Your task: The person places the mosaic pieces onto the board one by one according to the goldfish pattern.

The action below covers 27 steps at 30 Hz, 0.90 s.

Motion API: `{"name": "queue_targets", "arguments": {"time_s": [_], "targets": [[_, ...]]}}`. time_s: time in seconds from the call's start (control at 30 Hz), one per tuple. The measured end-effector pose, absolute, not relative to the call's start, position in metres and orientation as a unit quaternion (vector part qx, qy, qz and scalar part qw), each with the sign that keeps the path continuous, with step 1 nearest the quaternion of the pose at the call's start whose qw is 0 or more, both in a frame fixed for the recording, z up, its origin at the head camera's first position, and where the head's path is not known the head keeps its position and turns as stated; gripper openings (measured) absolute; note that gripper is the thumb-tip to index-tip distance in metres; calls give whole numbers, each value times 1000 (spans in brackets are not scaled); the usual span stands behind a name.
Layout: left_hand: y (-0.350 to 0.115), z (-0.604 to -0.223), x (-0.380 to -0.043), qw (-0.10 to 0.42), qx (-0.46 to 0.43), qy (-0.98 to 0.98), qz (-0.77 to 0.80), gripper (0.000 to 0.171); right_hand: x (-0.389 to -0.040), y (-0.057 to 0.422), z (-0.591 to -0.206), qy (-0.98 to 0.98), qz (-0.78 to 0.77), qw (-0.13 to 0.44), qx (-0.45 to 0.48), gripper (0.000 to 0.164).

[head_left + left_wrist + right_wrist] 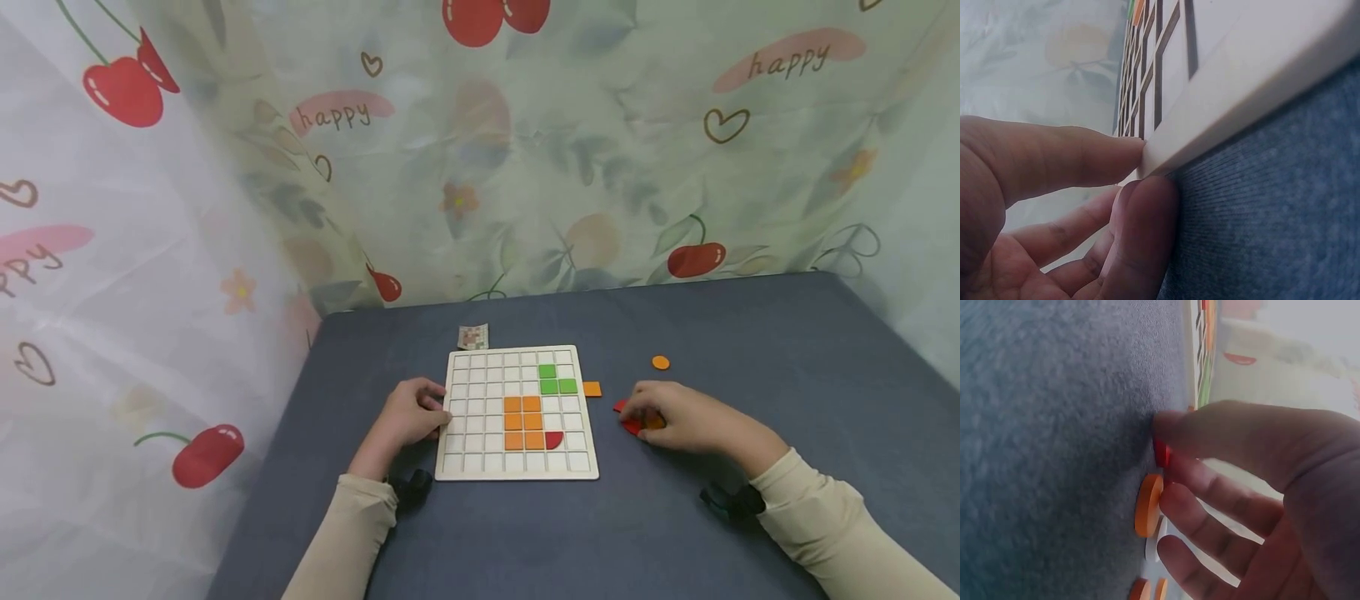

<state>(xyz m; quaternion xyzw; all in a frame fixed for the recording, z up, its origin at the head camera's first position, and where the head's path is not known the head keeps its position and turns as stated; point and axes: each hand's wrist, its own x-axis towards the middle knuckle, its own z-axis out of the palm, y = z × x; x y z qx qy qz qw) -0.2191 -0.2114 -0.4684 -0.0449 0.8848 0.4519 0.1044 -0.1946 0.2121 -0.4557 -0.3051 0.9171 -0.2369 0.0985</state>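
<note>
A white gridded board point(517, 477) lies flat on the dark table. My left hand point(408, 410) holds its left edge, with the thumb point(1125, 153) on the rim and a curled finger point(1150, 219) against its side. To the right of the board, my right hand point(678, 417) pinches a red piece point(1161, 451) between thumb and index finger, low over the cloth. Its other fingers spread above an orange disc point(1149, 506). On the board sit several orange squares point(522, 422), green squares point(548, 387) and one red quarter-round tile point(553, 439).
An orange square point(592, 389) lies against the board's right edge. Farther back is an orange round piece point(660, 362). A small patterned card point(473, 337) lies behind the board. A printed curtain point(525, 167) hangs along the table's far side.
</note>
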Motion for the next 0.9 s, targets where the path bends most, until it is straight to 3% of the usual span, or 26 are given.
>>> {"name": "queue_targets", "arguments": {"time_s": [0.33,0.6,0.9], "targets": [[-211,-468,-219,103,-44,882,458,39,-193,203,-456,918,-243,73,-306,11],[-211,-469,-220,103,-46,884,453,40,-194,200,-454,911,-230,86,-332,32],[-212,-471,-220,101,-46,884,453,39,-197,197,-460,916,-227,93,-317,22]]}}
